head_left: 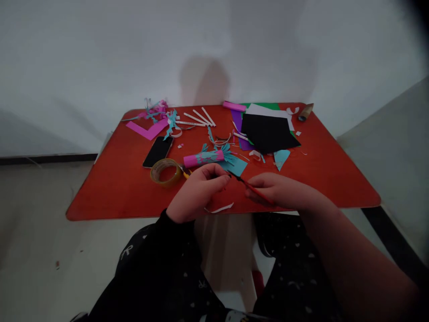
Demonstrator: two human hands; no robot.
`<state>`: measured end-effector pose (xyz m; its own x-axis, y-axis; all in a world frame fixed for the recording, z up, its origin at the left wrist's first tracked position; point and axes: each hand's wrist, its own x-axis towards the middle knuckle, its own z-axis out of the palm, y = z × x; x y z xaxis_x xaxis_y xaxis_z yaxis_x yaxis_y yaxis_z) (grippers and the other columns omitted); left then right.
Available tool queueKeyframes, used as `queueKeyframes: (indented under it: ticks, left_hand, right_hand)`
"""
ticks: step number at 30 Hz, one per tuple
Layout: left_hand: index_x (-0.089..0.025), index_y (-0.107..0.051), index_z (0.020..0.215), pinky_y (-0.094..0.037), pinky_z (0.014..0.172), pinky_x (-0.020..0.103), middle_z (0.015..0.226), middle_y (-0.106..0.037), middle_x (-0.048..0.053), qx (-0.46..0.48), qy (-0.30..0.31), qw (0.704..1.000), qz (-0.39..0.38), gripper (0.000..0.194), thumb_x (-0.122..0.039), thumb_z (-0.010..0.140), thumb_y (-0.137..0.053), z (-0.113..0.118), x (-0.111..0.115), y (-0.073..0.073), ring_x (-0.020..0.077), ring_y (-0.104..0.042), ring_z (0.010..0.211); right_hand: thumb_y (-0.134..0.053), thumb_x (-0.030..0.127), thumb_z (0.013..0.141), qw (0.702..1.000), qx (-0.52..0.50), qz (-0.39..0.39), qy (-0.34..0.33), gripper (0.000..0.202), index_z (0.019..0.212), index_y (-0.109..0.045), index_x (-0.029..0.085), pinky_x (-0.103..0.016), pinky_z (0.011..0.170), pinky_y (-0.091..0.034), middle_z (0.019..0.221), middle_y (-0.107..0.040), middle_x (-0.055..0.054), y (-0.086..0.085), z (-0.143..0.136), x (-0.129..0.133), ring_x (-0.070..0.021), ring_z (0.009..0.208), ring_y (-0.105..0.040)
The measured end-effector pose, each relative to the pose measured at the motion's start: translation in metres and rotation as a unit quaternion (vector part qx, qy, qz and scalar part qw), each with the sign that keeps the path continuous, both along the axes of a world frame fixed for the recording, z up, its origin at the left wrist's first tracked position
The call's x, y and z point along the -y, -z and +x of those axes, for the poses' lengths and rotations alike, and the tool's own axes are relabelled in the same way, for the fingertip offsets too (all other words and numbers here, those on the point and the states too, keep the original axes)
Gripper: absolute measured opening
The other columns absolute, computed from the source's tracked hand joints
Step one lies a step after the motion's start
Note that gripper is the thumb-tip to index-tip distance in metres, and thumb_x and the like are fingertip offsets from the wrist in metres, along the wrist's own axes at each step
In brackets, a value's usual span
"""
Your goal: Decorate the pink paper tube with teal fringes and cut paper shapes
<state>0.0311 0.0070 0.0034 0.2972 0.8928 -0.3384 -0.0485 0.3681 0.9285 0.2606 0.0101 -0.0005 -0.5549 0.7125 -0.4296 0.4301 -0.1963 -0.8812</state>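
My right hand (271, 188) is closed round the red handles of a pair of scissors (256, 191), whose dark blades point left toward my other hand. The fingers of my left hand (204, 183) are pinched together at the blade tips. A small dark bit shows at those fingertips, too small to name. Just beyond lies a pink paper tube (191, 161) with a light blue scaly wrap and a blue fringe at its right end. Under the fringe is a light blue paper sheet (238, 166). A white paper strip (223, 208) lies near the table's front edge.
On the red table (110, 192) are a roll of tape (154, 174), a phone (158, 152) and several white pens (203, 117). Black paper (268, 133) tops a sheet stack at right. A cardboard tube (305, 112) stands far right; pink paper (152, 130) lies left.
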Motion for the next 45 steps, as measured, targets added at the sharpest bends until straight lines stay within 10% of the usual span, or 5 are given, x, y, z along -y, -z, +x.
queueKeyframes:
  ticks: [10,19,37,45]
  left_hand:
    - [-0.018,-0.063,0.074,-0.037,0.052,0.022,0.065,-0.056,-0.003,-0.082,0.027,0.994,0.064,0.021,-0.034,0.078,-0.076,0.006,0.002,-0.009,0.0094,-0.047,0.054]
    - [-0.018,-0.066,0.071,-0.041,0.06,0.023,0.071,-0.064,0.0,-0.117,0.021,0.985,0.121,0.014,-0.025,0.076,-0.076,0.011,0.003,-0.006,0.0133,-0.054,0.064]
    - [-0.019,-0.07,0.078,-0.043,0.063,0.023,0.073,-0.063,0.0,0.002,-0.108,0.987,0.122,0.012,-0.024,0.075,-0.08,0.027,0.008,-0.001,0.0129,-0.055,0.069]
    - [-0.019,-0.062,0.075,-0.038,0.056,0.021,0.067,-0.056,-0.003,0.038,-0.103,0.993,0.043,0.016,-0.025,0.073,-0.076,0.025,0.006,0.0,0.009,-0.047,0.06]
  right_hand:
    - [-0.073,0.043,0.082,0.966,-0.117,0.136,0.189,0.026,0.087,-0.064,0.019,-0.026,0.055,-0.033,0.065,-0.049,0.005,0.003,-0.026,0.002,-0.0099,0.056,-0.04]
    - [-0.068,0.022,0.078,0.97,-0.025,0.208,0.119,0.008,0.079,-0.06,0.019,-0.027,0.058,-0.031,0.066,-0.048,0.004,0.004,-0.025,0.001,-0.0117,0.062,-0.042]
    - [-0.08,0.036,0.074,0.893,-0.301,0.03,0.332,0.029,0.084,-0.057,0.021,-0.024,0.048,-0.026,0.059,-0.045,0.009,0.015,-0.052,0.007,-0.0074,0.048,-0.036]
    - [-0.078,0.047,0.078,0.928,-0.227,0.061,0.29,0.033,0.087,-0.059,0.02,-0.025,0.049,-0.028,0.058,-0.045,0.008,0.01,-0.048,0.007,-0.0088,0.051,-0.038]
